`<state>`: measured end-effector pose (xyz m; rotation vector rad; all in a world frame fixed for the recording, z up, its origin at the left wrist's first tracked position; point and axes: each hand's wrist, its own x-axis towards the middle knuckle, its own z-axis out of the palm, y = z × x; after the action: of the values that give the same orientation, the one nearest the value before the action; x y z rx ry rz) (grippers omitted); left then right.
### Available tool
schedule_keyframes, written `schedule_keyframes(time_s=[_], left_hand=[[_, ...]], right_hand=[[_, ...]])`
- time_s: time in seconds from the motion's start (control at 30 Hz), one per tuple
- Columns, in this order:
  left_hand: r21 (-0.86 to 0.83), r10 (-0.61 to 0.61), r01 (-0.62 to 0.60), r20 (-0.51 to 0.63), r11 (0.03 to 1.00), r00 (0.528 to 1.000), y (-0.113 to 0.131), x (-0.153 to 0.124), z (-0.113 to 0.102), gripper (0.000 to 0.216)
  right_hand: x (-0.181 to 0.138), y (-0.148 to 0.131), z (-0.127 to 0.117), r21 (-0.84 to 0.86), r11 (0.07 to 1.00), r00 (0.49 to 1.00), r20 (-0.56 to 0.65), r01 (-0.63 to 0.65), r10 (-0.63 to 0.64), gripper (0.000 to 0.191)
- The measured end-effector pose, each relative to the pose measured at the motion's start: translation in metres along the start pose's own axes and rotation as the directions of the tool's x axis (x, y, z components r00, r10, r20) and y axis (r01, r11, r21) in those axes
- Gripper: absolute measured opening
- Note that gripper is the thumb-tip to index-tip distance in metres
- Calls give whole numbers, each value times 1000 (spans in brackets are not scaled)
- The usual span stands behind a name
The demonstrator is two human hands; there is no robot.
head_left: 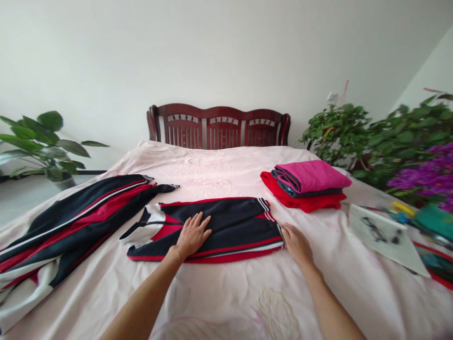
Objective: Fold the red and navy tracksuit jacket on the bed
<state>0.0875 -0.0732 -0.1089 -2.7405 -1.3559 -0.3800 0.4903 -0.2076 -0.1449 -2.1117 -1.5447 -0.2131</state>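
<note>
Head view: left hand [193, 234] lies flat, fingers spread, on the folded black-and-red jacket [212, 229] mid-bed [219, 302]; right hand [296, 243], open, touches its right edge. Folding looks underway; the next move likely calls for turning that edge over squarely.

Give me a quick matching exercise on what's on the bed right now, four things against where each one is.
Things:
1. left hand
2. right hand
3. pink folded garment
4. unfolded tracksuit pieces

Places:
A. on top of the red folded garment
B. spread over the left side of the bed
C. flat on the middle of the folded black and red jacket
D. at the jacket's right edge

Pairs: 1-C, 2-D, 3-A, 4-B
</note>
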Motion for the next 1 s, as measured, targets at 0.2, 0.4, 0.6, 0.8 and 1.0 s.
schedule_keyframes(time_s=[0.2, 0.4, 0.6, 0.8, 1.0], left_hand=[[30, 1, -1, 0, 1000, 1000, -10, -18, -2, 58], [51, 18, -18, -4, 999, 1000, -25, -37, -3, 59], [124, -8, 3, 41, 992, 999, -70, -65, -18, 55], [197, -268, 274, -57, 941, 962, -87, -85, -24, 54], [118, -498, 509, -113, 853, 860, -110, -86, -33, 44]], right_hand=[[3, -3, -3, 28, 999, 1000, 4, -25, 25, 52], [5, 1, -3, 51, 998, 999, 8, -47, 47, 48], [7, 14, 6, 70, 997, 1000, -18, 23, -21, 44], [9, 23, 11, 124, 992, 1000, -9, -25, 26, 49], [10, 33, 14, 201, 979, 999, -10, -37, 40, 45]])
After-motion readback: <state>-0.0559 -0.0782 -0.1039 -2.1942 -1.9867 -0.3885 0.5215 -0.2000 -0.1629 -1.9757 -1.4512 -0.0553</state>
